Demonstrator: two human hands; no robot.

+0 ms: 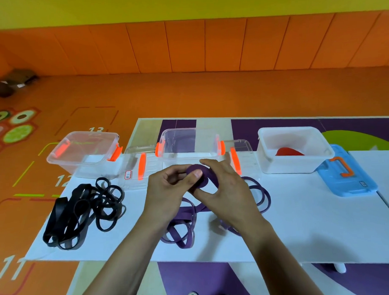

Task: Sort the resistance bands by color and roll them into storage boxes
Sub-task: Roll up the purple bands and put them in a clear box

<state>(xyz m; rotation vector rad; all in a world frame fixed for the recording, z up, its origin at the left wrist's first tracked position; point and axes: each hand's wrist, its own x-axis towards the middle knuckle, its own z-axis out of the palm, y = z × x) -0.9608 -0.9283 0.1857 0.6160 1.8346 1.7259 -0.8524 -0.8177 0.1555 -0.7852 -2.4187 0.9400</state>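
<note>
Worktop [313, 220] in white spans the middle of the frame before us. Along its far edge stand the left clear box [90, 168], the centre clear box [189, 143] and a white box [289, 165] holding a red band [288, 151]. Black bands [85, 213] lie tangled at left. At centre our left hand [166, 192] and right hand [232, 190] pinch a rolled purple band [194, 167], with loose purple loops [184, 210] on the worktop beneath.

A white desk [302, 220] stands on a purple-patterned mat [276, 126] over an orange floor [187, 92] marked with numbers [13, 267]; orange padded panels [185, 46] line the yellow wall [184, 4] behind.
</note>
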